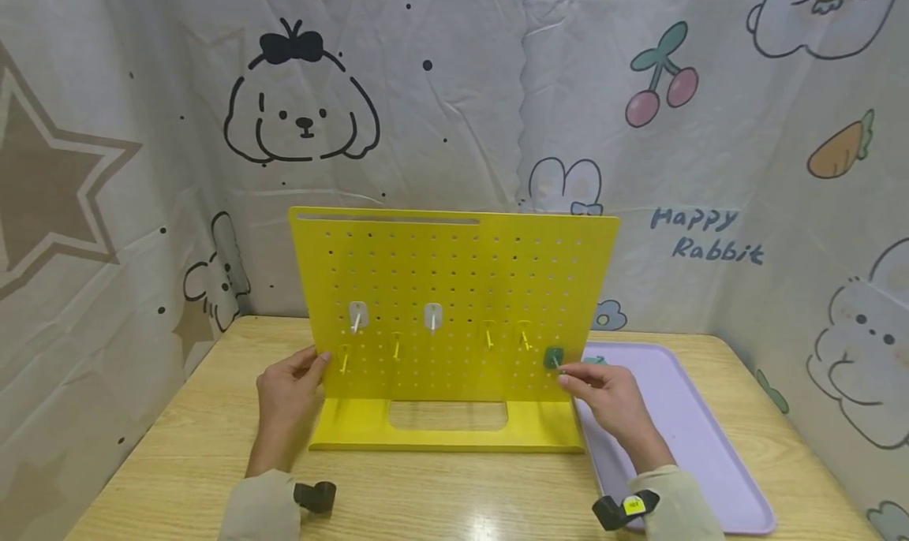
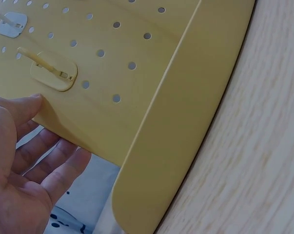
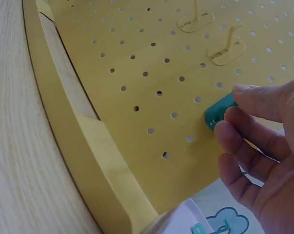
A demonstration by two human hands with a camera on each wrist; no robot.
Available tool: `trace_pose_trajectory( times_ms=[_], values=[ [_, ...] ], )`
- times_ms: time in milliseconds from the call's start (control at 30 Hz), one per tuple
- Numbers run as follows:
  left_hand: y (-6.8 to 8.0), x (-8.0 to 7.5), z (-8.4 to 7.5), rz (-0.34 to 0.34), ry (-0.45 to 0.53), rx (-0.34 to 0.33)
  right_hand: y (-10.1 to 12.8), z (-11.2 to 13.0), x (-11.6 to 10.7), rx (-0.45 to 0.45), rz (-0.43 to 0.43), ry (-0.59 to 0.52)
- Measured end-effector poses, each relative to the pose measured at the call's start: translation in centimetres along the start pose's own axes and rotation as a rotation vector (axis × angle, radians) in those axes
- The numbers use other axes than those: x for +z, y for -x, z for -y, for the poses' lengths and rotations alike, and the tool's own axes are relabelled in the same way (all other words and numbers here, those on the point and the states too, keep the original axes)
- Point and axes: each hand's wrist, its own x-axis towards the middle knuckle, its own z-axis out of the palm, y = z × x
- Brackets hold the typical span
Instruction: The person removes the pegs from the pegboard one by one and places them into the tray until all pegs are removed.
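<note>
At the lower right of the upright yellow pegboard point(image 1: 440, 375), the right hand point(image 1: 607, 399) pinches a green hook point(image 1: 552, 357) at the perforated face, though whether it is seated in the holes cannot be told, while the left hand point(image 1: 287, 391) holds the board's left edge low down, thumb on the front, just beside a yellow hook point(image 2: 56, 70). Three more yellow hooks point(image 1: 489, 334) and two white hooks point(image 1: 358, 315) are on the board, which stands on the desk point(image 1: 398, 494) beside a lilac tray point(image 1: 689, 446) holding more green hardware point(image 1: 595, 360).
</note>
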Motion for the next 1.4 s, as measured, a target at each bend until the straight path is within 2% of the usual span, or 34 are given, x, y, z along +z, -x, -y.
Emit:
trace_pose_trajectory(
  times_ms=[167,300,567,867,1067,1233,1400],
  values=[
    [-0.1,0.2,0.0,-0.002,-0.037,0.032,0.2,-0.2,-1.0,-0.037,-0.014,-0.002],
    [0.0,0.1,0.0,0.010,-0.043,0.012,0.4,-0.3,-2.1,-0.043,-0.033,0.005],
    [0.0,0.1,-0.2,-0.005,-0.046,0.020,0.7,-0.8,-4.7,-0.033,-0.084,0.087],
    [0.0,0.0,-0.2,0.000,-0.031,0.018,-0.4,-2.0,-7.0,0.085,-0.035,0.234],
    [0.0,-0.1,0.0,-0.004,-0.046,0.016,-1.3,-3.2,-7.3,0.088,-0.010,0.313],
    [0.0,-0.1,0.1,0.007,-0.045,-0.006,-2.0,-4.6,-7.3,0.139,0.045,0.345],
    [0.0,0.0,0.0,0.019,-0.039,-0.017,-2.8,-6.1,-7.0,0.082,0.065,0.409]
  ],
)
